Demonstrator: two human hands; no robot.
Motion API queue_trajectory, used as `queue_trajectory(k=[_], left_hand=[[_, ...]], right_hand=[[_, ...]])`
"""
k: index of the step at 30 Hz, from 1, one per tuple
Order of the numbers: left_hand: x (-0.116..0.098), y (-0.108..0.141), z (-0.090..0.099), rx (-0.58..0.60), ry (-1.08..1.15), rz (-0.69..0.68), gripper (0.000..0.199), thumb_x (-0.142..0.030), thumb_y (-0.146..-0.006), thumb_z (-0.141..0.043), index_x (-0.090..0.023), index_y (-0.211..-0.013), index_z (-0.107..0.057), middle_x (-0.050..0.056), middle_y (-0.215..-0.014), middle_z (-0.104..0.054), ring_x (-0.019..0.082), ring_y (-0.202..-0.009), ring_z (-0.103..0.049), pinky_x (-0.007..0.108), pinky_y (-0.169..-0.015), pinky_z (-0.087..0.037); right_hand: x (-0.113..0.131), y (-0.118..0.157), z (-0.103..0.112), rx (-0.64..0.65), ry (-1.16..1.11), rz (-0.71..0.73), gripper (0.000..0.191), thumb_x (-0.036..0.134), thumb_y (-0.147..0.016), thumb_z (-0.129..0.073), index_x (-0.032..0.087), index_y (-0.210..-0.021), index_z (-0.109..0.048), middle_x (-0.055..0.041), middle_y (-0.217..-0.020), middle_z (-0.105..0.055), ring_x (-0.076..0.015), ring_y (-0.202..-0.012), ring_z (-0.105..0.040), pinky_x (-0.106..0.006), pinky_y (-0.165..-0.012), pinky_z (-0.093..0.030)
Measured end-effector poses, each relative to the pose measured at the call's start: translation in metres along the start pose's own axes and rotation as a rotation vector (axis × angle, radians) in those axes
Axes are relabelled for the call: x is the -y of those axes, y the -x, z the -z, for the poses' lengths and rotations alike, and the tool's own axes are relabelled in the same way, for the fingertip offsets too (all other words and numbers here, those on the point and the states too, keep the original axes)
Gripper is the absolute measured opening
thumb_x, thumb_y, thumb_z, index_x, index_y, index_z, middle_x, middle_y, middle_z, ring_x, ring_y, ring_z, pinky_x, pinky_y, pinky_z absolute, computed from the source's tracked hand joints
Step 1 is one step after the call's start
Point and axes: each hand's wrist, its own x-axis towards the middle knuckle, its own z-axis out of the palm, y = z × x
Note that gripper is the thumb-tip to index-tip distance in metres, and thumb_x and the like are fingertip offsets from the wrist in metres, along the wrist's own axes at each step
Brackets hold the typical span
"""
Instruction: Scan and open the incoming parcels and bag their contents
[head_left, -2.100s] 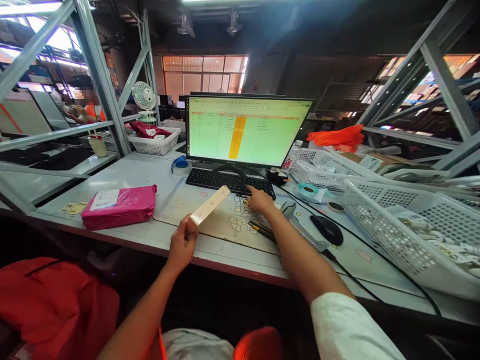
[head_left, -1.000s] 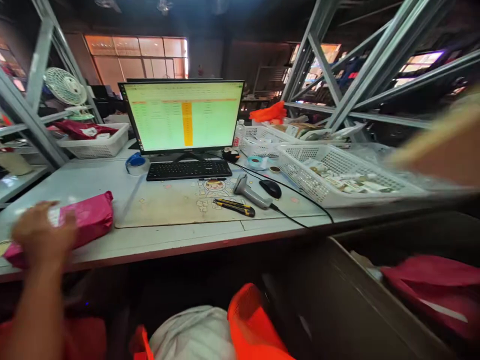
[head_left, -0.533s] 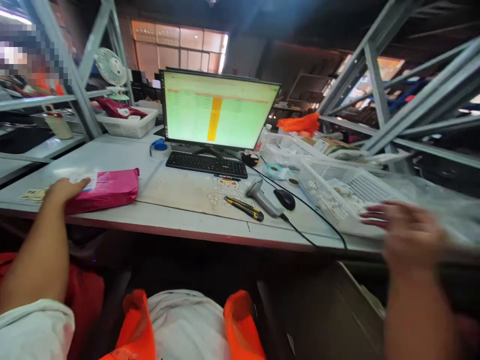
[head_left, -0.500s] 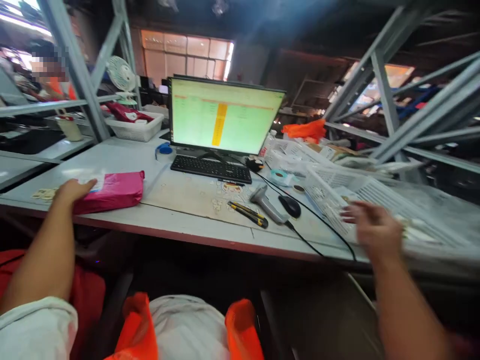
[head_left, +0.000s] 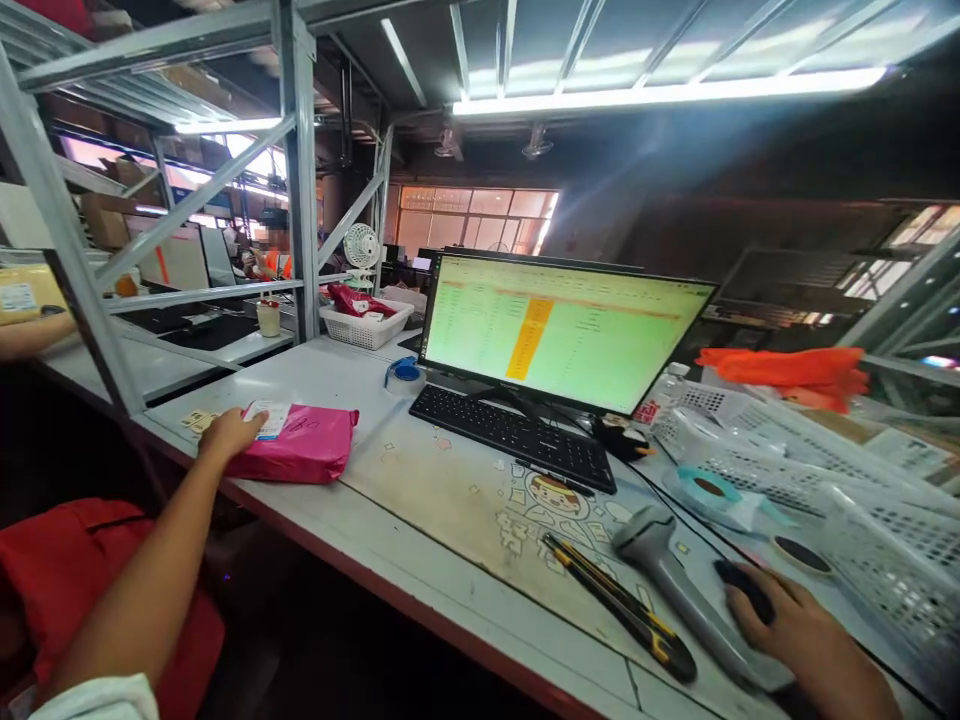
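Note:
My left hand grips the left end of a pink parcel that lies near the table's front edge. The thumb rests by a white label on the parcel's top; part of the fingers is hidden. At the right, my right hand lies over a black computer mouse, its fingers curled about it. A grey barcode scanner is just left of that hand. Beside the scanner lies a black and yellow box cutter on a printed desk mat.
A lit monitor stands behind a black keyboard. White plastic baskets crowd the right side, near a tape roll. Blue tape and another basket sit at the back left. Another person's arm shows at far left.
My right hand has moved left from beside the white basket onto the mouse. My left hand stays on the pink parcel. The view has tilted up and shifted left.

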Motion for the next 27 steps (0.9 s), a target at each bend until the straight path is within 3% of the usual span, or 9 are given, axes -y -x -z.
queue_trajectory(k=[7,16,27], left_hand=[[0.001,0.002,0.004,-0.013,-0.026,-0.007,0.083,-0.068,-0.091,-0.036,-0.003,-0.134,-0.065,0.03,-0.132,-0.067,0.047,-0.121,-0.064,0.052,-0.101,-0.051],[0.002,0.002,0.004,-0.05,-0.011,-0.025,0.081,-0.068,-0.09,-0.039,-0.005,-0.131,-0.068,0.029,-0.127,-0.069,0.047,-0.116,-0.066,0.053,-0.097,-0.053],[-0.003,0.007,0.009,-0.024,-0.003,-0.001,0.081,-0.065,-0.092,-0.04,-0.003,-0.137,-0.065,0.029,-0.132,-0.068,0.047,-0.122,-0.064,0.053,-0.103,-0.051]], right_hand=[[0.012,0.001,0.005,0.054,0.021,-0.033,0.071,0.06,-0.089,-0.029,0.014,-0.122,-0.07,-0.023,-0.134,-0.065,-0.0405,-0.123,-0.065,-0.052,-0.112,-0.051],[0.032,0.0,0.017,0.004,-0.018,-0.054,0.06,0.056,-0.09,-0.03,0.018,-0.114,-0.071,-0.023,-0.126,-0.067,-0.041,-0.117,-0.067,-0.051,-0.108,-0.053],[0.026,0.001,0.012,-0.008,-0.005,-0.026,0.066,0.057,-0.094,-0.028,0.013,-0.118,-0.072,-0.0252,-0.128,-0.066,-0.0406,-0.115,-0.068,-0.048,-0.107,-0.053]])
